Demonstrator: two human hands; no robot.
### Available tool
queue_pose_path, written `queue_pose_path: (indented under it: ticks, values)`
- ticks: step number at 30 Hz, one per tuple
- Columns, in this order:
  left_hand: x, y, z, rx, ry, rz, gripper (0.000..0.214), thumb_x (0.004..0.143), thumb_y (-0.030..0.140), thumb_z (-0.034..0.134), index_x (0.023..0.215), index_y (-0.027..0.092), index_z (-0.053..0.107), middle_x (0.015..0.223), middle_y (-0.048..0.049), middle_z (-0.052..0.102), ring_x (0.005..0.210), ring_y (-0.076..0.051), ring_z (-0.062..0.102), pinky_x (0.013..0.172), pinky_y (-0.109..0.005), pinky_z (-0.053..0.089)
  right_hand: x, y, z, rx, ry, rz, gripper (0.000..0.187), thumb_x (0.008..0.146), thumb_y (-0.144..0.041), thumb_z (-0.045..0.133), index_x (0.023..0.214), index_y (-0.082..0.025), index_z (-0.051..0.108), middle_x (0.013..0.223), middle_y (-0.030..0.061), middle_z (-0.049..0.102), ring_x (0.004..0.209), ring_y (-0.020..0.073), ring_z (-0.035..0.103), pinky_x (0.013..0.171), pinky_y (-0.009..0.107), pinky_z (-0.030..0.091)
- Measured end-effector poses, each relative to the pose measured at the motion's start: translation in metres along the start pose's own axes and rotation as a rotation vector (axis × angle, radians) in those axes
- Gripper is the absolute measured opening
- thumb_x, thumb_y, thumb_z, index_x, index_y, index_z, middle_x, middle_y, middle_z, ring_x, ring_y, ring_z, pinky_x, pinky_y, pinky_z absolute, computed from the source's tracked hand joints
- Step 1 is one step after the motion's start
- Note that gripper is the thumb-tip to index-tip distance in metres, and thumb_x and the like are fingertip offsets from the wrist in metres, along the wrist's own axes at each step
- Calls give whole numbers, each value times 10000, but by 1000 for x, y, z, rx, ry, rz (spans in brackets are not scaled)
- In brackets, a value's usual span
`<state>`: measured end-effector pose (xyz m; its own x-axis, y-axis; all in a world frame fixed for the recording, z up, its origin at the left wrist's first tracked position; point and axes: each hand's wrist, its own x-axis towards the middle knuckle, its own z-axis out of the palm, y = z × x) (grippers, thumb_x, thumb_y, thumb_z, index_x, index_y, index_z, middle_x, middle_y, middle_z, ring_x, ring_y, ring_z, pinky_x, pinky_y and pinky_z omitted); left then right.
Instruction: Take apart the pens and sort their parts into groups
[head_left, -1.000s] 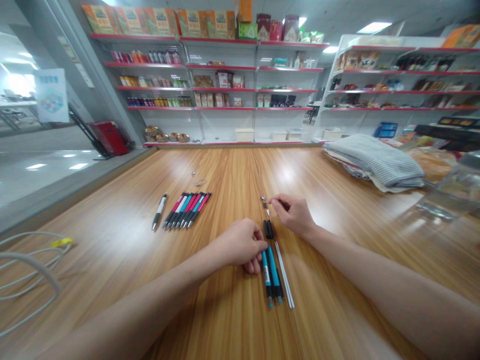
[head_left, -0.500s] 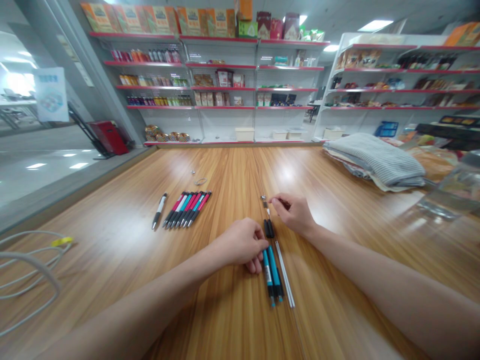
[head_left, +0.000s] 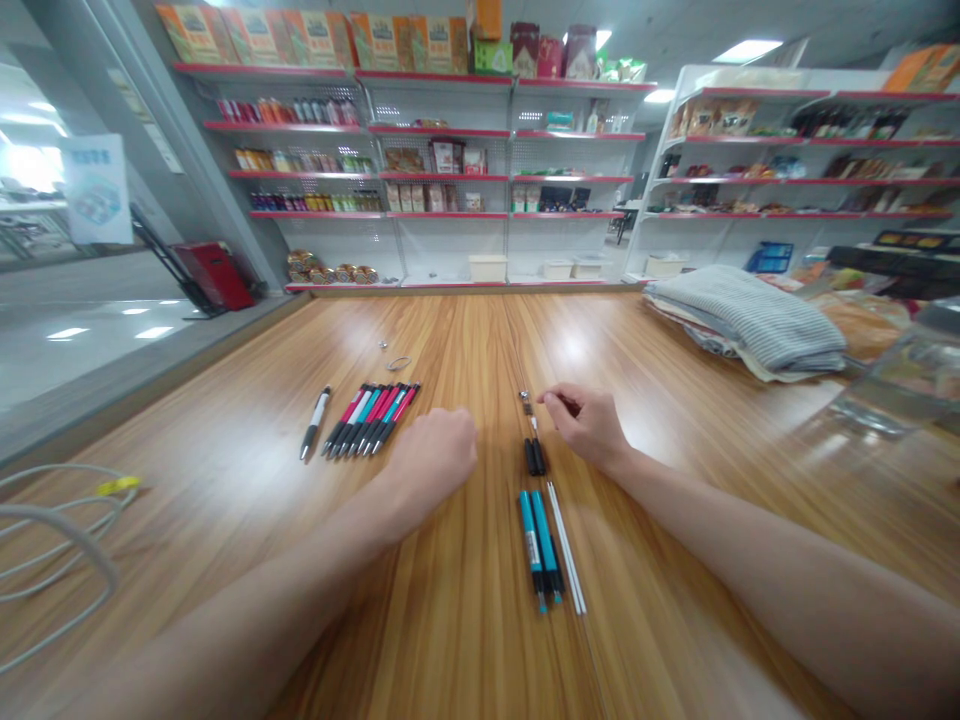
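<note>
On the glossy wood-grain table [head_left: 465, 650], two teal pen barrels [head_left: 545, 535] are laid beside two white rods [head_left: 567, 550]. The left hand [head_left: 435, 452] and right hand [head_left: 585, 422] are curled; whether anything is gripped cannot be told. Pens [head_left: 373, 418] are ranged at left; beyond, red-edged shelves [head_left: 442, 132] are stocked.

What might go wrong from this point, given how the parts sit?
Small parts lie loose close to the right hand; a nudge might scatter them.

White rods lie loose beside the blue barrels; a bump could roll either.

The left hand is near the pen row and could knock it askew.
</note>
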<state>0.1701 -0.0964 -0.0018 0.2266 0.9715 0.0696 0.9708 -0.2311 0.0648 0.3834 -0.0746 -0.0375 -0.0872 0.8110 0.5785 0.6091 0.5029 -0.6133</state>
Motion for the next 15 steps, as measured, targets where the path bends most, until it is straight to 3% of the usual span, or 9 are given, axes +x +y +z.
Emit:
queue_pose_path:
  ticks: [4, 6, 11, 15]
  values:
    - [2, -9, 14, 160, 104, -30, 255, 854, 139, 329, 981, 115, 549, 735, -145, 654, 750, -326, 675, 616, -409, 521, 0, 0, 0, 4, -8, 8, 269, 872, -310, 487, 820, -143, 691, 568, 3, 568, 493, 95, 468, 477, 222, 324]
    - [3, -10, 20, 172, 149, -40, 247, 873, 164, 313, 964, 113, 537, 762, -146, 638, 744, -327, 670, 597, -403, 519, 0, -1, 0, 4, -12, 7, 268, 872, -308, 488, 823, -141, 691, 570, 3, 569, 495, 95, 471, 480, 223, 325]
    - [8, -18, 24, 239, 303, -185, 343, 893, 325, 361, 1059, 67, 513, 1098, -244, 515, 777, -297, 652, 578, -347, 506, 0, -2, -1, -4, -12, -3, 272, 871, -309, 490, 816, -139, 695, 557, -1, 554, 486, 90, 452, 473, 224, 310]
    - [23, -47, 12, 246, 314, -256, 341, 882, 265, 346, 1095, 51, 504, 1103, -246, 495, 830, -292, 635, 627, -345, 503, -1, -1, -1, 0, -11, -3, 269, 872, -305, 488, 820, -139, 694, 548, -6, 543, 472, 87, 437, 466, 224, 301]
